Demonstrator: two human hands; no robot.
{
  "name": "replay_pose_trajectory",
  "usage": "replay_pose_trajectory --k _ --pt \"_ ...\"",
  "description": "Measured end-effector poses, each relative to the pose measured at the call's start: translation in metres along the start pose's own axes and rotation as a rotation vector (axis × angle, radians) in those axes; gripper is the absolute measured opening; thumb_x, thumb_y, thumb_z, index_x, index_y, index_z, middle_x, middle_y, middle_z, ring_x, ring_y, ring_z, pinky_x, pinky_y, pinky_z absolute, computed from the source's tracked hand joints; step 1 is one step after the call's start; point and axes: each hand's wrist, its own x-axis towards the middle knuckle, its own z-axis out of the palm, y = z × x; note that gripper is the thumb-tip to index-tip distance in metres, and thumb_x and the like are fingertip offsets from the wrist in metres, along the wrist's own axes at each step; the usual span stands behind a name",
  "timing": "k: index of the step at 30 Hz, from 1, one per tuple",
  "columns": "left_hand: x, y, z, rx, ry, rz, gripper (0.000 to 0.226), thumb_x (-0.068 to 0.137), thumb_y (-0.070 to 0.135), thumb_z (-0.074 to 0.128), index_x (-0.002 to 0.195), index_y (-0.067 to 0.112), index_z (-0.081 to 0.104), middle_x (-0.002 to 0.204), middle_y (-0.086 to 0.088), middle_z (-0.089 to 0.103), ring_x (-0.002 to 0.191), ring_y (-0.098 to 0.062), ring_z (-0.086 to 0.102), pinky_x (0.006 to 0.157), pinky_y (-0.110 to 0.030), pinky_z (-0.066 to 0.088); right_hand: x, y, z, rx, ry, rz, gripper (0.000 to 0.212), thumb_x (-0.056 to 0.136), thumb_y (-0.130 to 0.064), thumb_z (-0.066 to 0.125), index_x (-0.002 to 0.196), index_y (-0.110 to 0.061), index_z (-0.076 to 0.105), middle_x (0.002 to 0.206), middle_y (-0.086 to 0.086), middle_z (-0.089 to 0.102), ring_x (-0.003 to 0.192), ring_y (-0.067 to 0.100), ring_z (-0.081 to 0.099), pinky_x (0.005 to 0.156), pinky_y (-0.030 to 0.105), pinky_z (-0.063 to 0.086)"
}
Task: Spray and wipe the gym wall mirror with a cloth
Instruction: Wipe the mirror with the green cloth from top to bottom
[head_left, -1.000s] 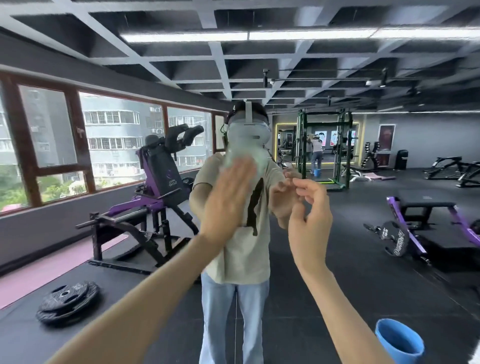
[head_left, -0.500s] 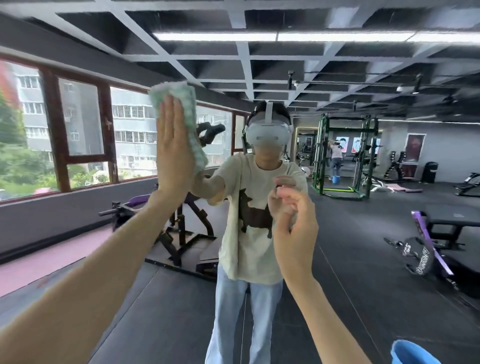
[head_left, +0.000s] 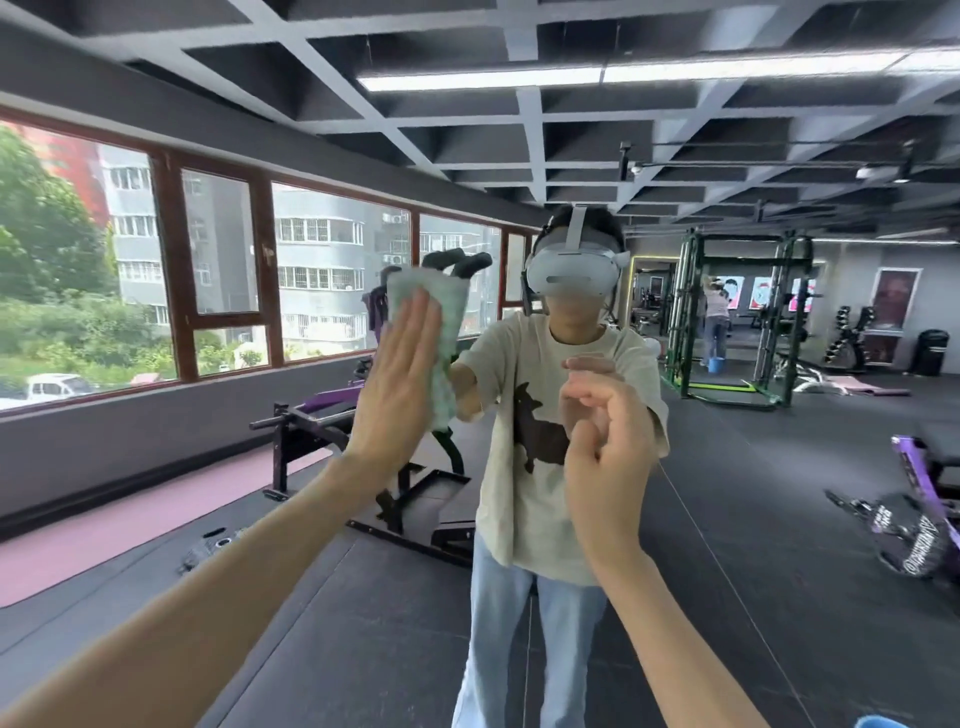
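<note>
The wall mirror (head_left: 727, 519) fills the view and reflects the gym and me. My left hand (head_left: 402, 384) lies flat with straight fingers and presses a pale green cloth (head_left: 448, 312) against the glass at about face height. The cloth sticks out above and to the right of my fingers. My right hand (head_left: 608, 457) is raised in front of my chest, close to the glass, with fingers loosely curled and nothing in it. No spray bottle is in view.
The rim of a blue bucket (head_left: 898, 722) shows at the bottom right corner. The mirror reflects a purple and black gym machine (head_left: 322, 415), windows on the left, a green rack (head_left: 737, 312) and another person far back.
My left hand swept the cloth up and left across the glass, then came back down and right. My right hand stayed raised and curled its fingers more.
</note>
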Motion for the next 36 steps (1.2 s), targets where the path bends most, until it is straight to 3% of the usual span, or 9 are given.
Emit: replay_pose_trajectory --k 6,10,13,15,18,20,28,33,36 --pt "0.038 0.001 0.012 -0.095 0.395 -0.685 0.063 0.093 0.002 0.027 0.149 0.01 0.0 0.156 -0.005 -0.007 0.144 -0.016 -0.009 0.119 -0.036 -0.002 0.009 -0.02 0.037 0.019 -0.052 -0.1 0.036 0.071 0.019 0.04 0.09 -0.002 0.062 0.099 0.003 0.061 0.102 0.021 0.056 0.091 0.03 0.045" --pt "-0.081 -0.015 0.018 -0.187 0.342 -1.065 0.084 0.09 -0.003 0.049 0.15 0.015 -0.007 0.158 -0.004 -0.009 0.145 -0.019 -0.006 0.118 -0.045 0.006 0.001 -0.025 0.05 0.001 -0.048 -0.074 0.033 0.074 0.019 0.044 0.088 -0.005 0.063 0.097 -0.002 0.062 0.098 0.016 0.056 0.09 0.022 0.043" --pt "-0.087 -0.035 0.008 -0.345 0.358 -1.266 0.067 0.097 0.006 0.036 0.151 0.018 -0.002 0.159 -0.006 0.0 0.144 -0.029 0.012 0.116 -0.05 0.019 -0.008 -0.025 0.056 -0.011 -0.103 -0.11 0.031 0.076 0.014 0.043 0.085 -0.008 0.063 0.097 -0.005 0.061 0.099 0.017 0.058 0.096 0.034 0.044" --pt "-0.046 -0.041 -0.005 -0.373 0.37 -1.098 0.057 0.099 0.016 0.026 0.151 0.019 0.003 0.156 -0.015 0.013 0.14 -0.034 0.024 0.114 -0.051 0.024 -0.006 -0.027 0.059 -0.004 -0.118 -0.122 0.031 0.075 0.012 0.042 0.083 -0.009 0.063 0.099 -0.006 0.06 0.102 0.018 0.058 0.095 0.044 0.045" --pt "0.021 -0.047 -0.02 -0.216 0.265 -0.529 0.06 0.093 0.004 0.028 0.15 0.005 0.01 0.156 -0.018 0.01 0.145 -0.028 0.005 0.119 -0.032 -0.002 0.005 -0.033 0.067 0.008 -0.066 -0.119 0.03 0.074 0.014 0.044 0.082 -0.008 0.064 0.098 -0.004 0.059 0.1 0.022 0.058 0.088 0.039 0.047" --pt "0.034 -0.054 -0.017 -0.159 0.283 -0.379 0.06 0.092 0.0 0.029 0.149 0.004 0.013 0.157 -0.015 0.008 0.146 -0.024 0.002 0.118 -0.029 -0.005 0.011 -0.035 0.076 0.033 -0.037 -0.113 0.028 0.075 0.013 0.043 0.082 -0.005 0.064 0.098 -0.006 0.056 0.1 0.022 0.056 0.085 0.042 0.049" --pt "-0.178 -0.059 0.021 -0.227 0.187 -0.892 0.095 0.088 -0.015 0.043 0.148 0.033 -0.013 0.155 0.011 -0.02 0.145 -0.014 -0.012 0.115 -0.054 0.015 -0.021 -0.043 0.12 -0.019 -0.158 -0.141 0.032 0.075 0.0 0.033 0.083 -0.01 0.063 0.098 0.002 0.062 0.1 0.02 0.057 0.088 0.049 0.045" --pt "-0.121 -0.083 -0.008 -0.318 0.162 -0.625 0.077 0.094 0.004 0.041 0.15 0.036 -0.001 0.156 0.017 -0.012 0.146 -0.024 0.003 0.111 -0.06 0.023 -0.02 -0.034 0.115 -0.057 -0.103 -0.124 0.031 0.074 0.001 0.036 0.083 -0.007 0.064 0.098 -0.001 0.061 0.097 0.019 0.057 0.087 0.047 0.046" --pt "-0.063 -0.073 -0.007 -0.208 0.162 -0.38 0.08 0.087 -0.01 0.051 0.151 0.015 0.011 0.159 -0.003 0.001 0.146 -0.022 0.001 0.117 -0.051 0.009 -0.019 -0.03 0.11 -0.062 0.0 -0.096 0.031 0.074 0.003 0.035 0.085 -0.005 0.063 0.098 -0.003 0.059 0.098 0.019 0.057 0.092 0.034 0.045"
